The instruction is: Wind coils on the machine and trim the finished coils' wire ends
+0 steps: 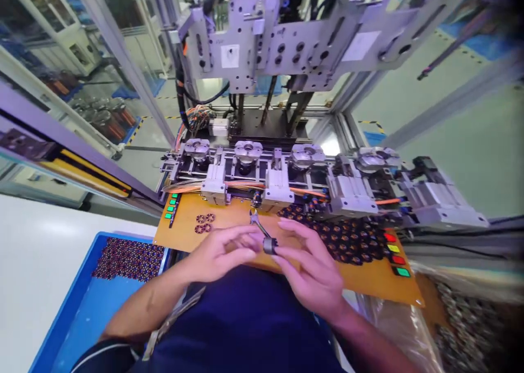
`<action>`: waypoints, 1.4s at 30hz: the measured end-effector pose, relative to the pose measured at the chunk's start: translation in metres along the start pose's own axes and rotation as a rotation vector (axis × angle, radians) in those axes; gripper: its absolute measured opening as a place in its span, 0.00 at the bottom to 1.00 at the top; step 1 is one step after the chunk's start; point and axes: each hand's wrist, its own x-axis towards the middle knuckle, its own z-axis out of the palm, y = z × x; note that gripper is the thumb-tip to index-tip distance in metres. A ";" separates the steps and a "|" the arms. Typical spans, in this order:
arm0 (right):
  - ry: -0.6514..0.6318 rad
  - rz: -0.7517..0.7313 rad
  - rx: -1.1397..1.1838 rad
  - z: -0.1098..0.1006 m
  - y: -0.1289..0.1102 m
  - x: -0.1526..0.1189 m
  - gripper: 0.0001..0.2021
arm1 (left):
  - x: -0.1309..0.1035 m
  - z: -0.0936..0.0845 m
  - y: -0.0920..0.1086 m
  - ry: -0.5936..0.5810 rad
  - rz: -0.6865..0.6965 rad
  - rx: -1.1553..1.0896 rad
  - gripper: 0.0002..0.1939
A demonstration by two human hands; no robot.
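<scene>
Between my hands is a small dark cylindrical part. The fingertips of my right hand pinch it from the right side. My left hand is just left of the part, its thumb and fingers apart, with nothing visible between them. A pair of pliers stands just beyond the part, over the orange work board. Several small ring-shaped parts lie on the board to the left. Many dark parts are spread over its right side.
Machine fixtures line the board's far edge, under a metal plate assembly. A blue tray with many small parts is at left. Coloured buttons sit at the board's right end. Bagged metal parts are at lower right.
</scene>
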 end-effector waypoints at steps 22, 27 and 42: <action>-0.389 -0.034 0.476 0.051 -0.012 0.111 0.07 | -0.033 -0.024 -0.040 0.772 0.225 0.450 0.23; -0.384 -0.295 0.112 0.081 0.037 0.214 0.08 | -0.050 -0.035 -0.119 1.019 -0.044 0.514 0.19; -0.649 -0.410 -0.158 0.162 0.096 0.280 0.10 | -0.051 -0.033 -0.159 0.977 -0.137 0.517 0.14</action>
